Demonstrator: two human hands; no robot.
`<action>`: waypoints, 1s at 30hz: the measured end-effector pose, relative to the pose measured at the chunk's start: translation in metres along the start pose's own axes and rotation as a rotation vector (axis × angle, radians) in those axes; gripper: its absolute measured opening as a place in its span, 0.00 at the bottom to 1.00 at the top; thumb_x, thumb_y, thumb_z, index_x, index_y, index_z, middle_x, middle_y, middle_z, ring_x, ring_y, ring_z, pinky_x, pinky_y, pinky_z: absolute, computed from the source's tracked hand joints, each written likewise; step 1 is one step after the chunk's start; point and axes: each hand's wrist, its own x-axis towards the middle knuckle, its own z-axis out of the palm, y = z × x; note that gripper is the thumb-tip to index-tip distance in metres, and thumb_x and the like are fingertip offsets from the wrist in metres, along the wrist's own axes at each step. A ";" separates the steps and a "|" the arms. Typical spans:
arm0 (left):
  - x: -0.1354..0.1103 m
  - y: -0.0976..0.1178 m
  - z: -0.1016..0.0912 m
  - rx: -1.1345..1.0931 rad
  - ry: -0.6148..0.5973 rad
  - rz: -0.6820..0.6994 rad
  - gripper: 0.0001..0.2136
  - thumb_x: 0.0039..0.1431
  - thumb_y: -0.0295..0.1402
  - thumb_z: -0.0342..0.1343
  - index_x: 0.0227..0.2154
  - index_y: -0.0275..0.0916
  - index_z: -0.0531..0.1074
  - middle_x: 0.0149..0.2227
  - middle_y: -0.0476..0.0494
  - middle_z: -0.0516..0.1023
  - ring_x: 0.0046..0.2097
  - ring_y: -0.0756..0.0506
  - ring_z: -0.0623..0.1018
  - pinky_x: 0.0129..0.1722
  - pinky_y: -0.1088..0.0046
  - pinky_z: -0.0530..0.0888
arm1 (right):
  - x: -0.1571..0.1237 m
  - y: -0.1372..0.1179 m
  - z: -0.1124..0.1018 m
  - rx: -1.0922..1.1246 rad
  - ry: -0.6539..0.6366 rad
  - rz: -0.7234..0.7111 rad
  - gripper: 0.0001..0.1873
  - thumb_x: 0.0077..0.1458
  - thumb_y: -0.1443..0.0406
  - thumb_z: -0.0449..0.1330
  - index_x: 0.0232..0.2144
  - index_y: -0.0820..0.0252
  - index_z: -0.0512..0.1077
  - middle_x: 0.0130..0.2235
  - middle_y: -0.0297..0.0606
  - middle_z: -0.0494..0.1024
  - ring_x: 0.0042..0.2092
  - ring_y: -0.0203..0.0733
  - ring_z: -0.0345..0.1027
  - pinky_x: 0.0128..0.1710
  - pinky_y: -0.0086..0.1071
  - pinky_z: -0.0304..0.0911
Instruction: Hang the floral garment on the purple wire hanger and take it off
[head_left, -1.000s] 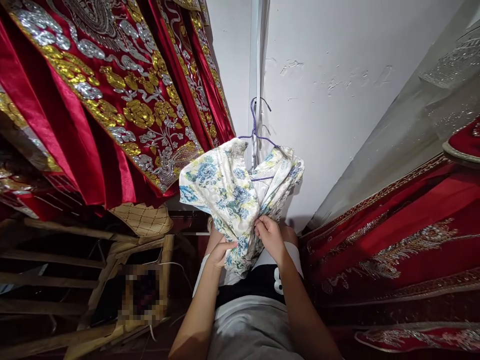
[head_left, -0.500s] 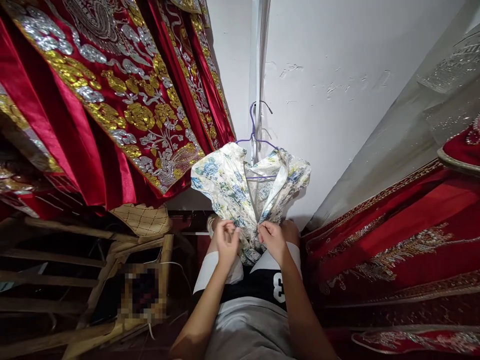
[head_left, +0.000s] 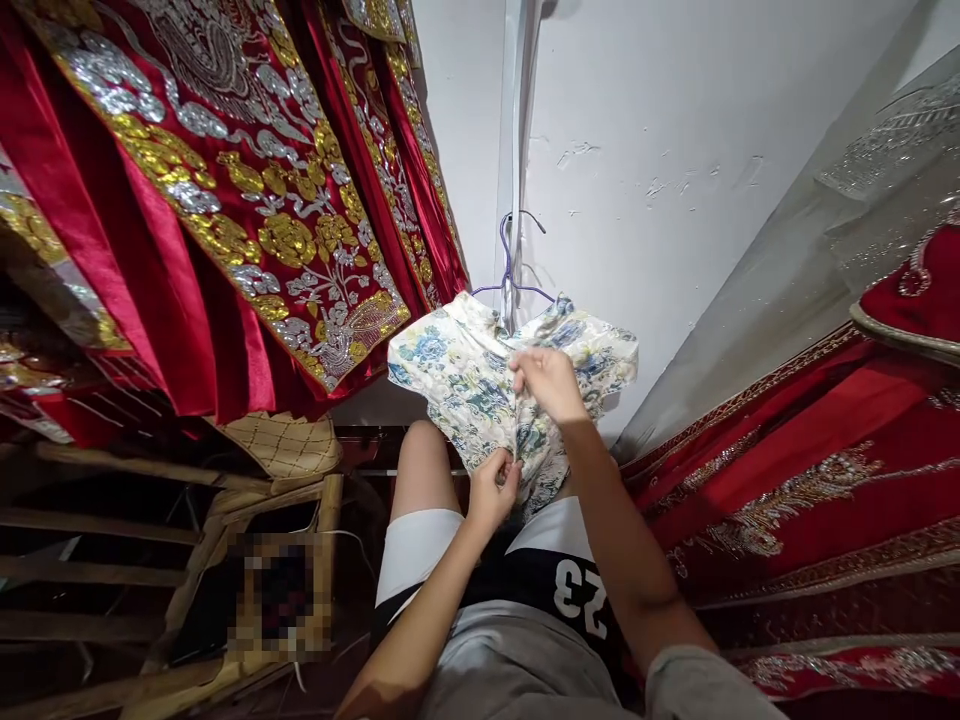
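A white floral blouse (head_left: pixel 465 390) with blue and yellow print and short sleeves hangs on a purple hanger (head_left: pixel 507 262) in front of me. My left hand (head_left: pixel 495 490) is closed in a pinch on the lower front of the blouse. Higher up, near the neckline, my right hand (head_left: pixel 546 382) pinches the front edge; any small fastener between its fingers is hidden. A straight closure line runs down the front between both hands, and the two front panels meet along it. The blouse's lower end drops between my knees.
Red garments with gold and silver sequins (head_left: pixel 292 240) hang at the left. More beaded red fabric (head_left: pixel 780 480) and a sheer pale one (head_left: pixel 847 230) hang at the right. A wooden chair (head_left: pixel 202 560) stands at lower left. A white wall (head_left: pixel 637 110) is behind.
My right hand has risen from the lower front to near the neckline, and the open front has come together. My left hand has shifted right and now pinches the blouse's lower front.
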 end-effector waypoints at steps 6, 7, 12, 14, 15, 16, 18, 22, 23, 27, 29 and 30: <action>0.000 -0.012 0.001 0.109 -0.132 -0.005 0.11 0.61 0.35 0.54 0.24 0.41 0.64 0.24 0.50 0.66 0.28 0.47 0.66 0.31 0.71 0.61 | 0.036 -0.028 0.013 0.153 0.047 -0.150 0.15 0.61 0.60 0.58 0.25 0.62 0.72 0.19 0.31 0.71 0.19 0.28 0.52 0.20 0.25 0.46; 0.005 -0.008 -0.004 0.102 -0.167 0.008 0.10 0.62 0.35 0.54 0.24 0.41 0.66 0.25 0.49 0.68 0.29 0.47 0.68 0.32 0.71 0.62 | 0.032 -0.027 0.014 0.159 0.035 -0.156 0.14 0.61 0.59 0.58 0.27 0.62 0.72 0.19 0.30 0.71 0.19 0.28 0.51 0.20 0.25 0.46; 0.059 0.052 -0.051 -0.058 -0.016 0.223 0.10 0.67 0.36 0.54 0.43 0.39 0.78 0.38 0.42 0.80 0.39 0.45 0.77 0.42 0.69 0.71 | 0.008 -0.024 0.010 0.189 0.013 -0.168 0.13 0.63 0.60 0.57 0.27 0.60 0.70 0.18 0.28 0.69 0.19 0.28 0.53 0.21 0.25 0.48; 0.091 0.083 -0.071 -0.093 0.175 0.347 0.13 0.68 0.36 0.54 0.52 0.39 0.74 0.35 0.45 0.79 0.37 0.46 0.76 0.42 0.70 0.71 | 0.004 -0.026 0.007 0.172 0.010 -0.176 0.14 0.63 0.59 0.57 0.27 0.59 0.70 0.18 0.28 0.69 0.19 0.29 0.54 0.22 0.25 0.49; 0.106 0.097 -0.080 -0.086 0.208 0.406 0.16 0.69 0.35 0.53 0.56 0.39 0.72 0.36 0.45 0.78 0.37 0.47 0.76 0.41 0.70 0.71 | 0.003 -0.028 0.006 0.161 0.009 -0.181 0.14 0.63 0.59 0.57 0.27 0.59 0.70 0.18 0.28 0.69 0.20 0.29 0.54 0.22 0.26 0.50; 0.119 0.110 -0.086 -0.038 0.203 0.456 0.16 0.69 0.35 0.53 0.56 0.39 0.71 0.36 0.46 0.78 0.36 0.47 0.76 0.40 0.70 0.71 | 0.003 -0.030 0.005 0.152 0.008 -0.186 0.14 0.63 0.58 0.58 0.27 0.59 0.70 0.18 0.28 0.69 0.20 0.29 0.54 0.23 0.26 0.50; 0.139 0.128 -0.092 0.099 0.160 0.546 0.10 0.68 0.33 0.54 0.48 0.38 0.75 0.36 0.45 0.78 0.36 0.47 0.76 0.40 0.70 0.71 | 0.004 -0.033 0.004 0.149 0.012 -0.202 0.14 0.62 0.58 0.58 0.27 0.59 0.70 0.18 0.28 0.69 0.20 0.30 0.55 0.23 0.26 0.50; 0.156 0.142 -0.091 0.263 0.167 0.637 0.08 0.68 0.30 0.53 0.34 0.36 0.74 0.35 0.44 0.78 0.40 0.46 0.76 0.44 0.68 0.70 | 0.009 -0.017 0.010 0.160 0.053 -0.205 0.13 0.59 0.58 0.60 0.25 0.58 0.70 0.18 0.28 0.66 0.21 0.32 0.56 0.23 0.28 0.50; 0.159 0.141 -0.094 0.231 0.214 0.623 0.07 0.68 0.30 0.53 0.34 0.36 0.74 0.35 0.44 0.77 0.40 0.46 0.75 0.46 0.68 0.69 | 0.008 -0.007 0.014 0.156 0.068 -0.173 0.13 0.57 0.58 0.60 0.25 0.58 0.70 0.18 0.28 0.65 0.21 0.32 0.55 0.23 0.29 0.49; 0.176 0.116 -0.137 -0.349 0.495 0.258 0.04 0.67 0.27 0.56 0.35 0.36 0.72 0.36 0.48 0.76 0.41 0.50 0.74 0.47 0.73 0.71 | -0.012 0.040 0.031 0.184 0.078 0.021 0.13 0.54 0.58 0.60 0.21 0.57 0.68 0.17 0.28 0.63 0.21 0.33 0.53 0.23 0.30 0.47; 0.180 0.094 -0.165 -0.642 0.592 0.024 0.07 0.69 0.26 0.52 0.33 0.36 0.69 0.31 0.51 0.73 0.35 0.52 0.73 0.43 0.75 0.72 | -0.029 0.058 0.035 0.233 0.063 0.054 0.13 0.54 0.58 0.58 0.21 0.57 0.67 0.17 0.28 0.62 0.22 0.34 0.53 0.24 0.30 0.48; 0.178 0.082 -0.175 -0.712 0.602 -0.051 0.09 0.71 0.27 0.49 0.32 0.37 0.67 0.29 0.51 0.72 0.33 0.52 0.72 0.42 0.75 0.73 | -0.037 0.063 0.036 0.250 0.058 0.058 0.12 0.53 0.58 0.58 0.21 0.57 0.67 0.17 0.28 0.62 0.22 0.34 0.53 0.24 0.30 0.49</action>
